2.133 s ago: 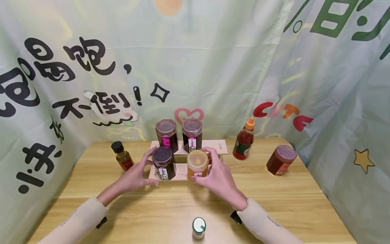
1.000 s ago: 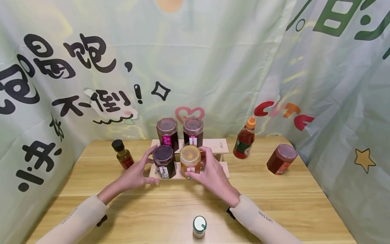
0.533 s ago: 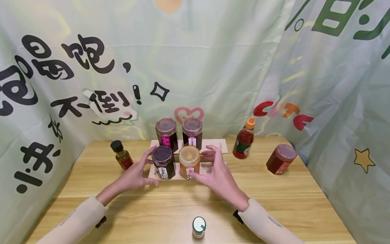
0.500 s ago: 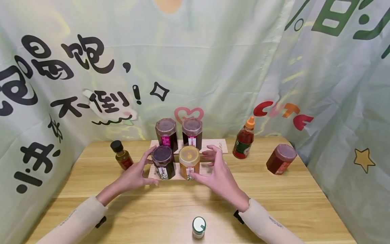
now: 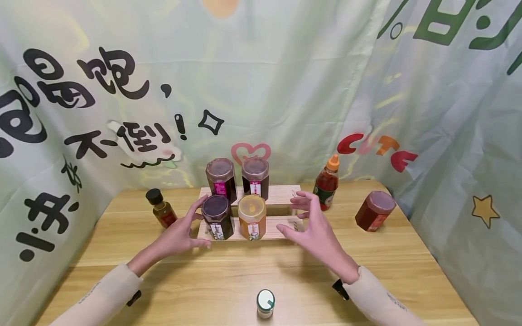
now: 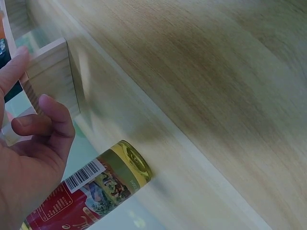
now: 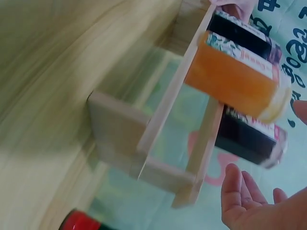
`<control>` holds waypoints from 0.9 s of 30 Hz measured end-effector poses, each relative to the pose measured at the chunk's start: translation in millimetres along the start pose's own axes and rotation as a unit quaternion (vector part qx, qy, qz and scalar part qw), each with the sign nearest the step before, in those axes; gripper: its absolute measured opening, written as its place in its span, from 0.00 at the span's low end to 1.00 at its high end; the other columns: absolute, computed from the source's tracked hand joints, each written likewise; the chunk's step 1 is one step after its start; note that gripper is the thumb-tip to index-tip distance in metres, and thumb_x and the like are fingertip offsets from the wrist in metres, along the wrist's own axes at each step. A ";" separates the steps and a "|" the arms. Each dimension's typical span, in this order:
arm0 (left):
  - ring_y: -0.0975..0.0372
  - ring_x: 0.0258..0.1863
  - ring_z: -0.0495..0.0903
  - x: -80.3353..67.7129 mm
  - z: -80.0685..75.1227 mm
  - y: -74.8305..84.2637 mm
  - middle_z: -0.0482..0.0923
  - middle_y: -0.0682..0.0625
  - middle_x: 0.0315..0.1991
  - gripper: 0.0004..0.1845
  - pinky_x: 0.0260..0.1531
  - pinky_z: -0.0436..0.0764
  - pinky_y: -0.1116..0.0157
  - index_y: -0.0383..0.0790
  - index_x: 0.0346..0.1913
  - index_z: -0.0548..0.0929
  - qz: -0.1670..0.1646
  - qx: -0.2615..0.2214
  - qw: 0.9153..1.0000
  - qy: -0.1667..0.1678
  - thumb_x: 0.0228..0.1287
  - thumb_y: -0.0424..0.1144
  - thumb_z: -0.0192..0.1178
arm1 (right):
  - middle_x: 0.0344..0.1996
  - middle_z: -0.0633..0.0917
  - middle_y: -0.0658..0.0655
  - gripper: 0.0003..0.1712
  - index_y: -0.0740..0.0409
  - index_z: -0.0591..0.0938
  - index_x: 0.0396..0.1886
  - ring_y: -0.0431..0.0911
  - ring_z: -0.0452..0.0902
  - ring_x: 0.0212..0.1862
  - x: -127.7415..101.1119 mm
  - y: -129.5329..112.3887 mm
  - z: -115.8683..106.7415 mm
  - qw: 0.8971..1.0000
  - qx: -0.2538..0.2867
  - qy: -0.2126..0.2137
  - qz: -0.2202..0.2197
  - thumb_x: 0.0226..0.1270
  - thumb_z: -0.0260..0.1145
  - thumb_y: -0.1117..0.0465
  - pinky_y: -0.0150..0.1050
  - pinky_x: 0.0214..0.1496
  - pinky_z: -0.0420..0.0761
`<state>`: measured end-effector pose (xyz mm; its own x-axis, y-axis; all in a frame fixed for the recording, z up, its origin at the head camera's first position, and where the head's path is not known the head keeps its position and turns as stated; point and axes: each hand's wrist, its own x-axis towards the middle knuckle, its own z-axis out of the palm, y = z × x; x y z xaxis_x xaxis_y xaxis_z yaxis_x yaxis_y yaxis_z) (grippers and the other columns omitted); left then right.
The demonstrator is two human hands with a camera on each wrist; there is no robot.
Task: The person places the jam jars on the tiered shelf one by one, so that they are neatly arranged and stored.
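A two-step wooden rack point(image 5: 281, 194) carries two dark jars, the left one point(image 5: 221, 179) and the right one point(image 5: 255, 179), on its upper step. On the lower step stand another dark jar point(image 5: 218, 217) and a jar of orange-yellow contents point(image 5: 252, 222), side by side and upright. My left hand point(image 5: 179, 235) grips the rack's left end beside the dark jar, with curled fingers behind and thumb in front; exact contact is partly hidden. My right hand point(image 5: 324, 237) hovers by the rack's right end, fingers spread and holding nothing, apart from the orange-yellow jar point(image 7: 235, 76).
Left of the rack stands a small black-capped bottle point(image 5: 162, 208), close to my left hand. To the right are a red sauce bottle point(image 5: 325, 185) with an orange cap and a reddish jar point(image 5: 375, 210). A small white-lidded container point(image 5: 265, 303) stands near the front.
The orange-yellow jar has shifted left, closer to the front dark jar. My right hand has let go of it and moved away to the right. The left hand has stayed in place.
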<state>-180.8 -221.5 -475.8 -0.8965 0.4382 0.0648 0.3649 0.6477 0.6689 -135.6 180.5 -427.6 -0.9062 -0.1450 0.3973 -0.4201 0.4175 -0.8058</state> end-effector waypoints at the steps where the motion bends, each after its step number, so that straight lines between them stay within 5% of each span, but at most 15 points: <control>1: 0.62 0.18 0.72 -0.1 0.0 -0.1 0.82 0.33 0.66 0.73 0.21 0.76 0.60 0.64 0.90 0.41 0.001 0.000 1.000 0.000 0.55 0.44 0.88 | 0.65 0.81 0.61 0.51 0.57 0.64 0.77 0.54 0.80 0.65 -0.5 1.0 -3.8 1.000 -0.003 0.003 0.000 0.62 0.87 0.59 0.56 0.61 0.82; 12: 0.59 0.25 0.78 0.1 0.2 0.9 0.82 0.33 0.66 0.73 0.24 0.78 0.59 0.63 0.90 0.41 0.003 0.003 1.000 0.000 0.55 0.45 0.88 | 0.58 0.85 0.54 0.37 0.62 0.75 0.67 0.51 0.82 0.58 -8.4 13.0 -50.5 0.995 -0.062 0.069 -0.038 0.62 0.84 0.67 0.30 0.57 0.78; 27: 0.59 0.30 0.81 -0.2 -0.2 0.1 0.83 0.33 0.65 0.73 0.26 0.78 0.59 0.61 0.91 0.42 0.016 0.009 1.000 0.006 0.55 0.44 0.88 | 0.60 0.82 0.57 0.38 0.62 0.75 0.71 0.34 0.75 0.57 -21.7 42.5 -110.3 0.984 -0.112 0.137 0.005 0.65 0.82 0.67 0.23 0.58 0.71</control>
<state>-180.6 -221.6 -475.5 -0.8872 0.4518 0.0938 0.3975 0.6450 0.6527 -128.4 300.4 -422.0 -0.8501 0.0957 0.5178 -0.3613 0.6095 -0.7057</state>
